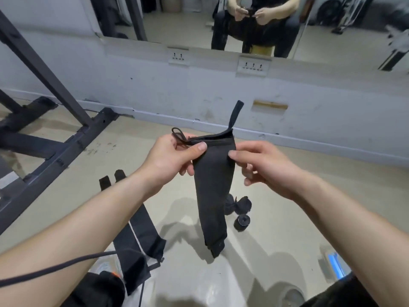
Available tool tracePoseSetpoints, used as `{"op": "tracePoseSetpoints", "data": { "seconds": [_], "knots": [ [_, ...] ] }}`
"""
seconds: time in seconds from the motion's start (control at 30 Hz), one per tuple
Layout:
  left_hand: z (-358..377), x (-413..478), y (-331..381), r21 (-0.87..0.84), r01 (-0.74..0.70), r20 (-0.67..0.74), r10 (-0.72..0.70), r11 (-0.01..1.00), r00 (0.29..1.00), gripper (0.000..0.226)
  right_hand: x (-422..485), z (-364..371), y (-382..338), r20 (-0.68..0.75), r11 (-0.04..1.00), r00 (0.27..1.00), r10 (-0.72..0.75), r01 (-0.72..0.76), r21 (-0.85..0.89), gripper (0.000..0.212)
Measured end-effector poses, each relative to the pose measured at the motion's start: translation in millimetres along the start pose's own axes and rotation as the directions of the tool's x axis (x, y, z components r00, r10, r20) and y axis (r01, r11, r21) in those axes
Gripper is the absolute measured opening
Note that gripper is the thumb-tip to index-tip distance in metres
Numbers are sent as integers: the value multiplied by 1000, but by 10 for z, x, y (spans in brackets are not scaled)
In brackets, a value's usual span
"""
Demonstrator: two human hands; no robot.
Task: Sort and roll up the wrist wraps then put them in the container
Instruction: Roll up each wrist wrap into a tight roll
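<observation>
A black wrist wrap [212, 191] hangs down in front of me, its lower end dangling above the floor. My left hand [170, 158] pinches its top left corner, where a thin thumb loop sticks out. My right hand [263, 167] pinches the top right edge with thumb and fingers. A narrow strap tab stands up from the wrap's top. Three rolled black wraps [240, 209] lie on the floor behind it. More unrolled black wraps [137, 240] with a white stripe lie flat at the lower left. No container is visible.
A dark steel rack frame [51, 138] stands on the floor at the left. The grey wall [199, 89] with sockets and a mirror above runs across the back. A black cable [55, 265] crosses my left forearm. A blue-lit object [334, 265] sits at the lower right.
</observation>
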State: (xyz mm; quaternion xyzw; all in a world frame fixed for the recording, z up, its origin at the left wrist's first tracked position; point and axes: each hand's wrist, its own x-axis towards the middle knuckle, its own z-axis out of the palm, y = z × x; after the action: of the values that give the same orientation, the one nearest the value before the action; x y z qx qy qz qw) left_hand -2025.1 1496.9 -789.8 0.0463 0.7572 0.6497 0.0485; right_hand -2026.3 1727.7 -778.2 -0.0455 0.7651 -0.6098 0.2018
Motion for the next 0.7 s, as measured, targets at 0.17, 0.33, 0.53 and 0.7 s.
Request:
{"op": "tracePoseSetpoints", "data": {
  "seconds": [0.17,0.33,0.53,0.7],
  "knots": [
    [301,17,-96,-36,53,10,-53,998,999,18,-76,30,184,-197,972,954,-226,209,-104,19],
    [456,150,-170,-74,93,42,-90,993,995,17,47,17,321,-282,954,917,-281,298,20,15],
    [564,274,-171,-133,80,28,-77,988,997,13,174,-71,374,-262,927,947,-188,259,271,17],
    [509,337,-208,-220,68,-72,-86,973,994,5,256,-118,441,-254,926,957,-141,219,308,23]
  ]
}}
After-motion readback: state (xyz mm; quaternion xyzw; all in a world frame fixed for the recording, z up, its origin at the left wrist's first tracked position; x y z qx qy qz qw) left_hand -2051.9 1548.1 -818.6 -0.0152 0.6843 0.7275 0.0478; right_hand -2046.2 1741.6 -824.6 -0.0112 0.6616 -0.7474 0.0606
